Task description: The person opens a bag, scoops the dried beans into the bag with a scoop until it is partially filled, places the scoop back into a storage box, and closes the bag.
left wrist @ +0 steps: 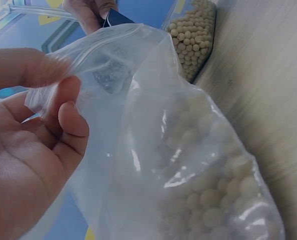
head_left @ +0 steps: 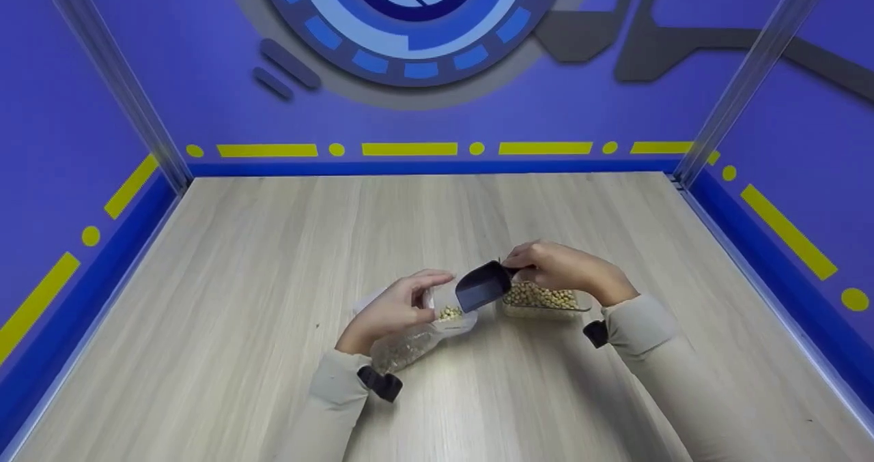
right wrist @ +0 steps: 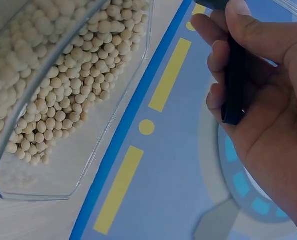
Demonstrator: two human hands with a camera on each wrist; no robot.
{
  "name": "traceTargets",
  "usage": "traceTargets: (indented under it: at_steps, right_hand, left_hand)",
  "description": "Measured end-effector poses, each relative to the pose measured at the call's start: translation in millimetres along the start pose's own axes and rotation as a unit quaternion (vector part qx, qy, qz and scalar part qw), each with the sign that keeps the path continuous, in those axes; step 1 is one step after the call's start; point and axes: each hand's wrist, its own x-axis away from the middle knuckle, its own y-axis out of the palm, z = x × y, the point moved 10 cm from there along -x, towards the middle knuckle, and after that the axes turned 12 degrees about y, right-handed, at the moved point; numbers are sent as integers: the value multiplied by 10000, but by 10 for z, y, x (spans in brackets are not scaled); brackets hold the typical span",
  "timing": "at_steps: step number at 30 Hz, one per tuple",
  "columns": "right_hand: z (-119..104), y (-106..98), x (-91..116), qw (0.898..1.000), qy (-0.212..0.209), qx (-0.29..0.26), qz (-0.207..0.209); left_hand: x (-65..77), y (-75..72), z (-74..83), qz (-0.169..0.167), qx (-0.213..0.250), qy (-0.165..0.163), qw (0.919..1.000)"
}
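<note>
Left hand [head_left: 399, 304] pinches clear bag [head_left: 407, 347] at its mouth, pale beans [head_left: 449, 314] inside. Right hand [head_left: 560, 269] grips black scoop [head_left: 483, 286], lip at bag opening. Clear tub [head_left: 543, 312] of beans on bench [head_left: 239, 278], near bag.

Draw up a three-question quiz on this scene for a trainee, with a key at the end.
1. Multiple choice. What does the right hand hold?
a) a cup
b) a black scoop
c) a brush

2. True or false. Pale round beans lie in both the clear container and the clear bag.

3. Fill in the blank. The bag's opening is pinched by the person's ____ hand.

Key
1: b. Its fingers are curled round the handle.
2: True. The wrist views show beans in each.
3: Left. The left hand pinches the edge.
</note>
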Motion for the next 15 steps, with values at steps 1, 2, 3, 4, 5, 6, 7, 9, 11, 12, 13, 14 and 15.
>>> traceTargets:
  at_steps: [1,2,3,4,5,6,7,9,11,12,13,14,15]
  right_hand:
    - [12,-2,1,10000,26,-35,-3]
    - [24,-8,4,10000,48,-61,3]
    - [35,-15,6,9999,58,-86,20]
    - [46,-26,11,9999,59,-108,45]
    - [54,-36,16,9999,52,-125,63]
    - [62,-47,23,9999,39,-140,85]
    - [71,-61,31,9998,24,-167,106]
    - [98,-95,52,9997,-7,-179,174]
    - [136,-134,78,9995,-24,-156,272]
    - [158,-156,91,9993,-39,-141,338]
    - [182,-180,107,9991,-40,-118,404]
    - [208,-201,122,9989,-44,-79,470]
    - [233,-220,138,9986,-55,-41,530]
  left_hand:
    - [1,0,-5,12,4,-24,10000]
    - [4,-2,-12,23,4,-61,10000]
    - [5,-4,-17,37,-2,-80,10000]
    - [7,-6,-21,49,6,-105,9999]
    - [8,-7,-26,55,8,-126,9999]
    - [7,-7,-30,59,19,-140,9999]
    - [6,-6,-31,53,23,-134,9999]
    - [5,-9,-37,40,12,-121,9999]
    - [0,-9,-41,20,-18,-87,10000]
    - [-1,-10,-39,15,-34,-65,10000]
    - [-2,-10,-41,8,-63,-50,10000]
    - [-2,-11,-46,3,-82,-53,10000]
    - [-2,-11,-46,-3,-98,-42,9999]
